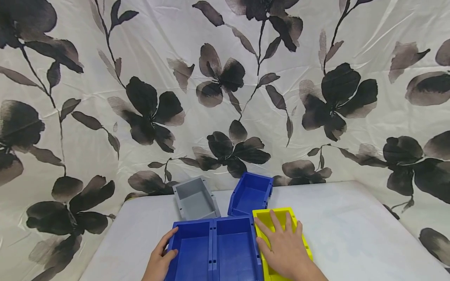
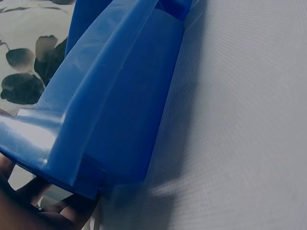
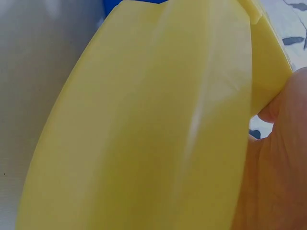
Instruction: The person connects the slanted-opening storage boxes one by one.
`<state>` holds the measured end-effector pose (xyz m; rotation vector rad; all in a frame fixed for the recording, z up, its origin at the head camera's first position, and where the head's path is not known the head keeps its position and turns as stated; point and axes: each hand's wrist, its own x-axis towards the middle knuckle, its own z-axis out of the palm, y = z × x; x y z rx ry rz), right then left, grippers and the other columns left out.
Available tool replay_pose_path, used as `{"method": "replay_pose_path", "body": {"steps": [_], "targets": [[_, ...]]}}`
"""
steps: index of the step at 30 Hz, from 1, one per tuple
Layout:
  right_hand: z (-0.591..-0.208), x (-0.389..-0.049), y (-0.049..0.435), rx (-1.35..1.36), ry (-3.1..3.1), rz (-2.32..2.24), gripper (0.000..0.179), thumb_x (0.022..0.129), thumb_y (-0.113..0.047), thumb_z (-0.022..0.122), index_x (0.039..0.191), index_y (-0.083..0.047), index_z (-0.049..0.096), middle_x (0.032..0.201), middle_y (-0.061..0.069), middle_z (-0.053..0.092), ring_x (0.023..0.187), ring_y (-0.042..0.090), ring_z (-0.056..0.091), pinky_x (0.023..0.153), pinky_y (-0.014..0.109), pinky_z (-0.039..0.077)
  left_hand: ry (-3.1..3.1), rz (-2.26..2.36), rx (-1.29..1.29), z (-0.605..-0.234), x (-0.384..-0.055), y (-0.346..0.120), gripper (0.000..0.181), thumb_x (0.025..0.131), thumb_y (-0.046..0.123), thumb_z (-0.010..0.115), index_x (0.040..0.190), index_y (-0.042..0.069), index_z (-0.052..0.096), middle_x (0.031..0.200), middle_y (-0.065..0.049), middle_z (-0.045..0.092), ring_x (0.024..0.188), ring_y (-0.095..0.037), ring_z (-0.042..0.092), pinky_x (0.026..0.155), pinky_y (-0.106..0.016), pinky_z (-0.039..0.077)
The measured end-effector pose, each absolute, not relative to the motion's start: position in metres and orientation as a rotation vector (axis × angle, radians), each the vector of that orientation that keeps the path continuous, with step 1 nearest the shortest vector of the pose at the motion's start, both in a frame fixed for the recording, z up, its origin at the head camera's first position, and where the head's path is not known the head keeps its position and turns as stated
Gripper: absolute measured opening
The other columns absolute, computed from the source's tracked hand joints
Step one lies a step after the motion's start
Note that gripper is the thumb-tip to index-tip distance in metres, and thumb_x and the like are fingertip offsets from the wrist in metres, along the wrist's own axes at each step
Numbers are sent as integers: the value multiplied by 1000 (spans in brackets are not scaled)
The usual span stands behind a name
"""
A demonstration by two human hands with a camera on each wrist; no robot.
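Observation:
In the head view two blue storage bins stand side by side, a left blue bin (image 1: 193,251) and a right blue bin (image 1: 235,249). My left hand (image 1: 159,255) grips the left bin's outer side near its far corner. The left wrist view has that bin's outer wall (image 2: 129,96) large, with fingers (image 2: 72,211) curled at its end. A yellow bin (image 1: 258,214) stands against the right blue bin. Over it my right hand (image 1: 283,246) lies with fingers spread and straight. The yellow wall (image 3: 139,120) covers much of the right wrist view, hiding most of that hand.
Behind the front row sit a tilted grey bin (image 1: 195,199) and another blue bin (image 1: 251,193). All of them are on a white table (image 1: 358,234). A white cloth with dark flowers (image 1: 225,117) hangs behind the table.

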<state>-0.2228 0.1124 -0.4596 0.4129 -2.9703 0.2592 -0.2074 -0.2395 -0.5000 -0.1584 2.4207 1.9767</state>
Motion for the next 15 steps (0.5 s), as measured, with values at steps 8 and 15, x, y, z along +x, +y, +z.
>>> {"method": "replay_pose_path", "body": {"steps": [8, 15], "targets": [[-463, -222, 112, 391, -2969, 222, 53, 97, -58, 36, 147, -41, 41, 153, 12, 35, 132, 57, 26, 94, 77, 18, 2447, 1919, -160, -500, -209, -240, 64, 87, -1, 49, 149, 10, 37, 145, -31, 32, 104, -39, 60, 70, -48, 54], [-462, -218, 111, 379, -3012, 221, 56, 97, -63, 30, 147, -41, 40, 153, 12, 34, 134, 55, 25, 94, 78, 18, 2437, 1912, -211, -498, -209, -241, 68, 82, -3, 51, 147, 12, 42, 145, -29, 34, 96, -34, 64, 65, -46, 55]]}}
